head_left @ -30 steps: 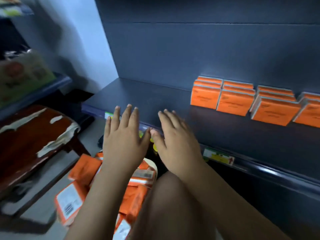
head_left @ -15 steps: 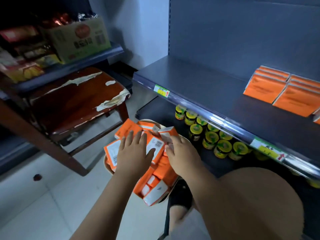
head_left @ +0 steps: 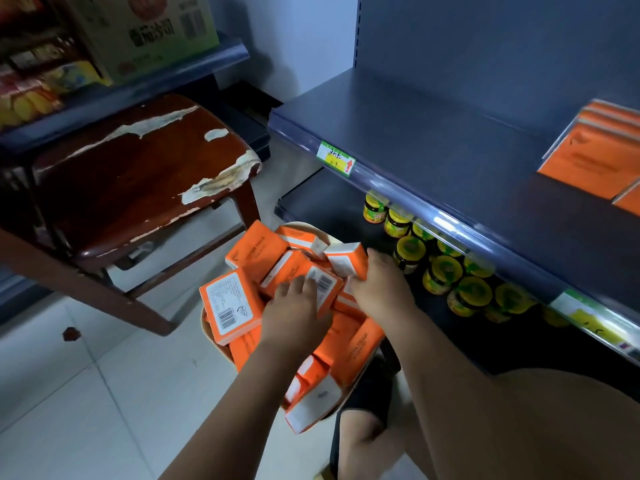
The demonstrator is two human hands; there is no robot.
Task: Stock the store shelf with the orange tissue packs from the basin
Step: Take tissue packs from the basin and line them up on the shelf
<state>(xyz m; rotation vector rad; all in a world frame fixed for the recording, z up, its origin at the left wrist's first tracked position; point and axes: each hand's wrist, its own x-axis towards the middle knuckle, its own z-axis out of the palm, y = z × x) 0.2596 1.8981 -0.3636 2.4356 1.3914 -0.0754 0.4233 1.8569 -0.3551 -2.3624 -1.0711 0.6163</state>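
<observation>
clutching a boxy orange tissue pack [head_left: 346,260], right hand [head_left: 379,294] returns from dark metal shelf [head_left: 450,140] to cream round basin [head_left: 206,332] for another load; left hand [head_left: 294,306] lies flat alongside.

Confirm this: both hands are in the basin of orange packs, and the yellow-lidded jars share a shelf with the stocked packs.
Not quite. The head view shows the jars on the lower shelf, beneath the upper shelf holding the stocked packs.

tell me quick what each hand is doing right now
left hand: on the barcode-up tissue pack, grip cannot be told
right hand: closed on the white-ended tissue pack
</observation>
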